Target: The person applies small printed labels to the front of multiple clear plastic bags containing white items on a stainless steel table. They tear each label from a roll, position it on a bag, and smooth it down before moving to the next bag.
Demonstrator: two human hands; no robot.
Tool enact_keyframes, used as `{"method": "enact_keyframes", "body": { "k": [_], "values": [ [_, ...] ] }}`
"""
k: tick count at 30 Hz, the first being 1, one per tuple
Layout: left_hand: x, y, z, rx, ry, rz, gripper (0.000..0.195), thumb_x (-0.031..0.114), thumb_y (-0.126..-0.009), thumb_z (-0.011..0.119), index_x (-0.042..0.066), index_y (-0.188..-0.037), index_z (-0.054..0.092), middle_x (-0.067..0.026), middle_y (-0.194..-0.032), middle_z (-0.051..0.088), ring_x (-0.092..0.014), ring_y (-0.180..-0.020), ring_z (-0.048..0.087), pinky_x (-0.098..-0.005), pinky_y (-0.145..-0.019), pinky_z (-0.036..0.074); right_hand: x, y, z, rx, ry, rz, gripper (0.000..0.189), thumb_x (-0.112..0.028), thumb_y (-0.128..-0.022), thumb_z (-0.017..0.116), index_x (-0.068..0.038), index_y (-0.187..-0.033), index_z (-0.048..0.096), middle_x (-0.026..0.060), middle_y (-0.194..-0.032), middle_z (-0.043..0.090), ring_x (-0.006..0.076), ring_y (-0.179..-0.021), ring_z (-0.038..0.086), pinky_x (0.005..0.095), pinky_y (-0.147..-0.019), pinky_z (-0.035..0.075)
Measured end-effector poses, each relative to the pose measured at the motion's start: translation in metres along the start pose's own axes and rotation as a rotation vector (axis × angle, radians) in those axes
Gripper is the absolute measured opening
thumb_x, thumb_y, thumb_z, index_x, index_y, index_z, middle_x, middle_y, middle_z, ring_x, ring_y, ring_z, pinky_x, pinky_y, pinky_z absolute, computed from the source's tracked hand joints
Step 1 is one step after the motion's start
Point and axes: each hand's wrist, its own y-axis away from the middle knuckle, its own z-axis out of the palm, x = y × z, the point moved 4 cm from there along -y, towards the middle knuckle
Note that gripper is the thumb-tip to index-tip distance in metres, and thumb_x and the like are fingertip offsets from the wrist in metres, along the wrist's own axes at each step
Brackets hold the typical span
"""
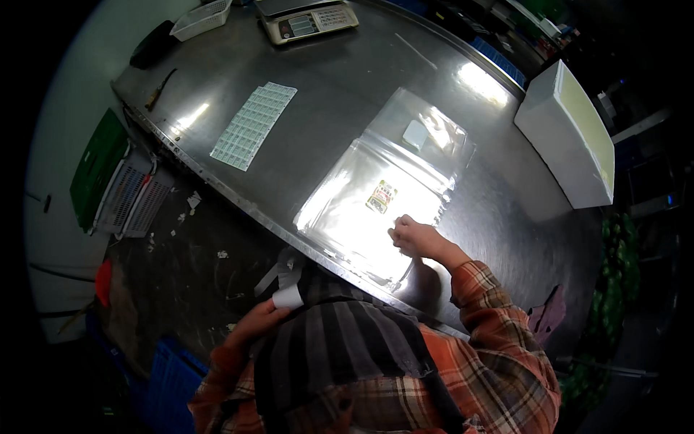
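My left hand is low at the table's edge, its fingers closed on a piece of white paper or label backing from which a paler strip trails. My right hand, fingers curled together, is over the lower right part of a stack of clear plastic bags; whether it holds anything I cannot tell. A printed green and red label lies on the stack just up and left of that hand. Farther up, a small pale rectangle shows on the bags' upper part. A sheet of small printed labels lies left of the stack.
The metal table carries a weighing scale, a white plastic basket and a knife. A white foam box stands at the right. Plastic crates are beyond the left edge, and a blue crate is below.
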Motion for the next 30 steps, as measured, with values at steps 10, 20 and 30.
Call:
{"method": "enact_keyframes", "body": {
  "k": [10,20,30],
  "values": [
    [0.023,-0.021,-0.016,0.222,0.190,0.083,0.031,0.024,-0.093,0.050,-0.003,-0.102,0.060,-0.0033,-0.091,0.063,-0.009,-0.080,0.057,-0.0220,-0.073,0.043,0.017,0.010,-0.086,0.323,-0.776,0.182,0.011,-0.016,-0.089,0.056,-0.007,-0.088,0.062,-0.0041,-0.069,0.058,0.0028,-0.049,0.041,0.0193,-0.046,0.034],
    [0.009,-0.015,-0.007,0.131,0.091,-0.022,0.033,0.027,-0.092,0.051,-0.003,-0.097,0.062,-0.0024,-0.088,0.063,-0.008,-0.078,0.055,-0.0224,-0.072,0.043,0.000,0.020,-0.008,0.022,-0.109,0.087,0.040,-0.029,-0.074,0.072,-0.009,-0.103,0.052,0.0093,-0.101,0.050,0.0251,-0.091,0.055,0.0341,-0.080,0.046],
    [0.012,-0.016,-0.002,0.075,0.110,-0.013,0.032,0.027,-0.092,0.050,-0.002,-0.098,0.061,-0.0028,-0.089,0.063,-0.009,-0.079,0.056,-0.0230,-0.072,0.043,-0.001,0.017,0.002,0.190,-0.040,-0.002,0.018,-0.021,-0.079,0.066,-0.007,-0.086,0.057,0.0049,-0.087,0.054,0.0211,-0.077,0.058,0.0313,-0.072,0.048]
  ]
}}
